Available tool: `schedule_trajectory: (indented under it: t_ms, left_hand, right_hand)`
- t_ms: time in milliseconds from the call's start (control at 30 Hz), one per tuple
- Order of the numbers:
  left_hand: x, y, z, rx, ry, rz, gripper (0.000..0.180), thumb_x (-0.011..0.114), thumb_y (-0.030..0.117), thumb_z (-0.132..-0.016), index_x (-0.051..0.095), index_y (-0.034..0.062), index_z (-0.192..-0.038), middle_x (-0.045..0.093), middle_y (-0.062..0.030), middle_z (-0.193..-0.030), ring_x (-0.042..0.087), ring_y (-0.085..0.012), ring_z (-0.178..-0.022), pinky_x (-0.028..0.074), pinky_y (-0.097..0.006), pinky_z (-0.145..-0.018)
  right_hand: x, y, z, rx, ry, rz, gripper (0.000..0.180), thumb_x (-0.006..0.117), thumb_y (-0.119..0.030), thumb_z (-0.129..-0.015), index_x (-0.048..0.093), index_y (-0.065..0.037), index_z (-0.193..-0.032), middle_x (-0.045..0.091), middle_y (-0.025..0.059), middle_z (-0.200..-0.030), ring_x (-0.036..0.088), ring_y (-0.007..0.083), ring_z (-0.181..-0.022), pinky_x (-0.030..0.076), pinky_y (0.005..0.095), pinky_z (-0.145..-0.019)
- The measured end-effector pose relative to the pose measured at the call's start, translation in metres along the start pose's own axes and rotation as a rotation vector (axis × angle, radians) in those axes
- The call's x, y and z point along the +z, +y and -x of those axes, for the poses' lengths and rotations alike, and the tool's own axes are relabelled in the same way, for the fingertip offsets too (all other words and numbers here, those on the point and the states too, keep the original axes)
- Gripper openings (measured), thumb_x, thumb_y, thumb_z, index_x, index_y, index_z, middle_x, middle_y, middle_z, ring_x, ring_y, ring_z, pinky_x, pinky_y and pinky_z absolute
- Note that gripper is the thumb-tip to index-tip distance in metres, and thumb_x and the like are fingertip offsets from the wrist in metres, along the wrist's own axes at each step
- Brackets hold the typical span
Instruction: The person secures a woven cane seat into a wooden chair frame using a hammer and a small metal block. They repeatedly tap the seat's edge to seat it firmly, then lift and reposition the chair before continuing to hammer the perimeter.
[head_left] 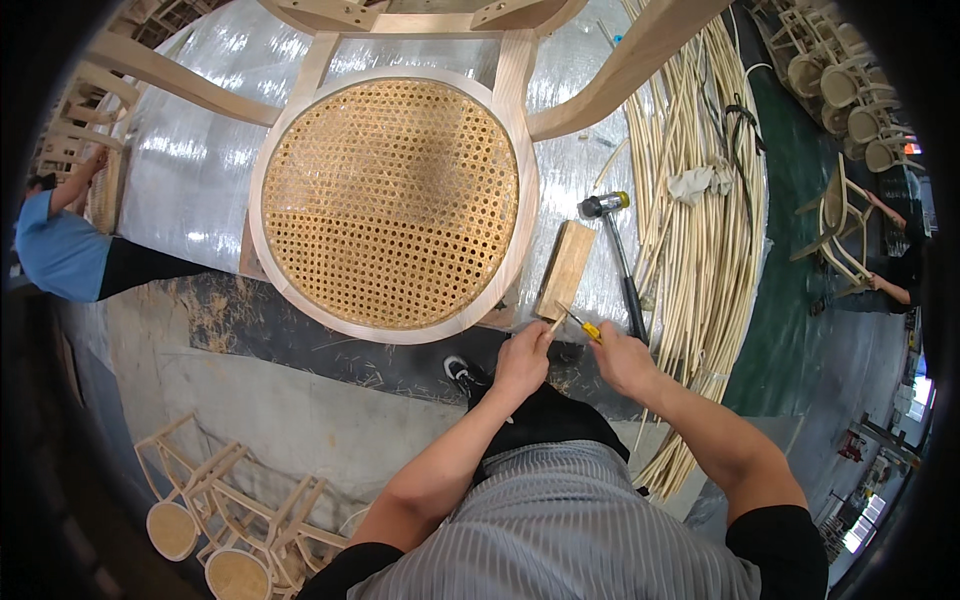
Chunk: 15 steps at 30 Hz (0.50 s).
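Note:
My left hand (524, 360) is closed on a thin pale cane strip (555, 323), whose tip points up toward a wooden block (568, 268). Closed in my right hand (624, 362) is a yellow-handled knife (592, 330), its narrow blade slanting toward the strip's tip. Whether blade and strip touch, I cannot tell. Both hands are at the near edge of the plastic-covered table. To their upper left is a wooden chair with a round woven cane seat (390, 205). A mallet (622, 250) with a black and yellow head lies right of the block.
Long cane strips (690, 250) run along the table's right side, with a crumpled cloth (700, 182) on them. Shavings litter the floor. Chairs (235, 500) stand at lower left. One person (65, 240) works at far left; another handles a chair frame (838, 222) at right.

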<state>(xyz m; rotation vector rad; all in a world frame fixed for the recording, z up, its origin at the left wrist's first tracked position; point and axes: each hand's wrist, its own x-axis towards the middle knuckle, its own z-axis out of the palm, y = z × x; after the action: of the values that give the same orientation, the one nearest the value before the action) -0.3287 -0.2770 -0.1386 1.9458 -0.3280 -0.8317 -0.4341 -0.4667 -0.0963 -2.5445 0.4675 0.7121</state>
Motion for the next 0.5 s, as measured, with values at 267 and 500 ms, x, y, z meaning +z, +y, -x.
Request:
schedule_trajectory:
  t_ms: [267,500]
  left_hand:
    - [0.003,-0.013,-0.002,-0.107,-0.082,0.111,0.023,0.057,0.021,-0.109,0.069,0.0021,-0.104,0.062,-0.0082,-0.075,0.06,-0.0174,-0.07,0.05,-0.036,-0.07]
    - [0.004,-0.025,-0.008,-0.094,-0.092,0.133,0.026,0.055,0.021,-0.11,0.069,0.0025,-0.1,0.06,-0.005,-0.074,0.058,-0.0162,-0.07,0.048,-0.035,-0.068]
  right_hand:
    - [0.001,0.003,-0.004,-0.02,-0.009,0.007,0.028,0.056,-0.026,-0.109,0.046,0.0,-0.114,0.07,0.0286,-0.085,0.07,0.0512,-0.075,0.055,0.0603,-0.068]
    - [-0.002,-0.001,-0.013,0.021,-0.086,0.04,0.029,0.057,-0.027,-0.108,0.046,-0.001,-0.114,0.071,0.0275,-0.083,0.071,0.0501,-0.076,0.056,0.0593,-0.068]
